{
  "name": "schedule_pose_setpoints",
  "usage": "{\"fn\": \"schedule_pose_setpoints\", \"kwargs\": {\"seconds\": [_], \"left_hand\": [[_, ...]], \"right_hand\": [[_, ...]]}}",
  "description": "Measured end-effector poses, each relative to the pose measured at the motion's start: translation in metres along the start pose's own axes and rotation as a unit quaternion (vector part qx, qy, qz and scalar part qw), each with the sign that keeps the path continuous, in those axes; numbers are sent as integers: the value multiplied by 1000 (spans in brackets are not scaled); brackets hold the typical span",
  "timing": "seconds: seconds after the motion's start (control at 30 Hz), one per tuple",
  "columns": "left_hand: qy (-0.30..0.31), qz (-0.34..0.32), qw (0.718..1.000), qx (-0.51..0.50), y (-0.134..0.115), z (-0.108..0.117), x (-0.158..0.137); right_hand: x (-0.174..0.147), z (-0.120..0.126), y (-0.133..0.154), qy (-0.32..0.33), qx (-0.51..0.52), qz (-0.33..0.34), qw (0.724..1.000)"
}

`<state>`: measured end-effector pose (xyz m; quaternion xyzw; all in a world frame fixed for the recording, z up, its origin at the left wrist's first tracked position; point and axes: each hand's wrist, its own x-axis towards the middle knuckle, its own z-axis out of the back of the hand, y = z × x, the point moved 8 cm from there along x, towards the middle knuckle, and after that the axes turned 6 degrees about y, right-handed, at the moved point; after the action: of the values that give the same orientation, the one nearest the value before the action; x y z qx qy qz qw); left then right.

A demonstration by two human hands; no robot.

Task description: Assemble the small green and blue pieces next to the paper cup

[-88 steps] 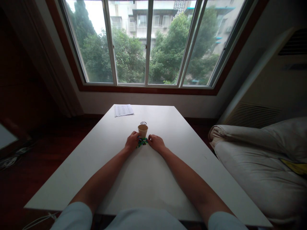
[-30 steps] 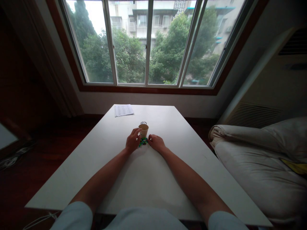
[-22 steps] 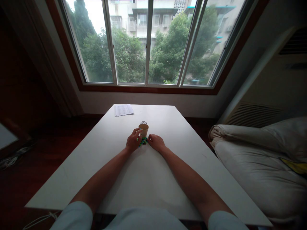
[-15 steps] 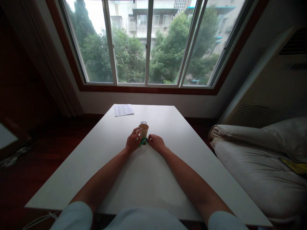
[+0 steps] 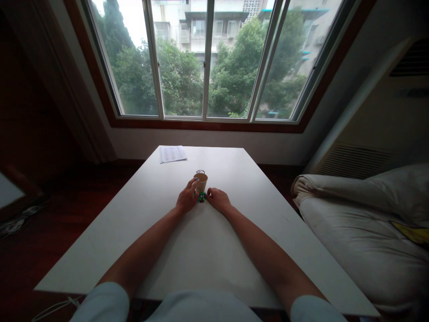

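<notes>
A brown paper cup [image 5: 202, 182] stands upright on the white table [image 5: 208, 250], its open mouth facing up. My left hand [image 5: 187, 196] is curled around the cup's left side, fingers at the rim and thumb lower down; a small blue spot shows at a fingertip. Right in front of the cup lies a small heap of green, blue and dark beads or pellets [image 5: 201, 197], too small to name surely. Beside the heap's right edge, my right hand [image 5: 218, 199] has its fingers curled together. Whatever sits between those fingertips is hidden.
Just behind the cup is a thin dark ring-like outline [image 5: 200, 171]. Printed papers [image 5: 173, 154] lie at the table's far left corner. A padded, cloth-covered seat [image 5: 362, 223] stands to the right, and a window [image 5: 208, 62] is beyond the table.
The bead heap looks narrower on its left side, near my left thumb. My left hand has shifted very slightly; the cup and right hand look almost unmoved.
</notes>
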<state>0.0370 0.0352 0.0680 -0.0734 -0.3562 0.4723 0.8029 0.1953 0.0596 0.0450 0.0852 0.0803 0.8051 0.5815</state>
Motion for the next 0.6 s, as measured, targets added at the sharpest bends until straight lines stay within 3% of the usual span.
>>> {"fn": "schedule_pose_setpoints", "kwargs": {"seconds": [0.6], "left_hand": [[3, -1, 1000, 0, -2, 1, -1]], "right_hand": [[0, 1, -1, -5, 12, 1, 1000]]}}
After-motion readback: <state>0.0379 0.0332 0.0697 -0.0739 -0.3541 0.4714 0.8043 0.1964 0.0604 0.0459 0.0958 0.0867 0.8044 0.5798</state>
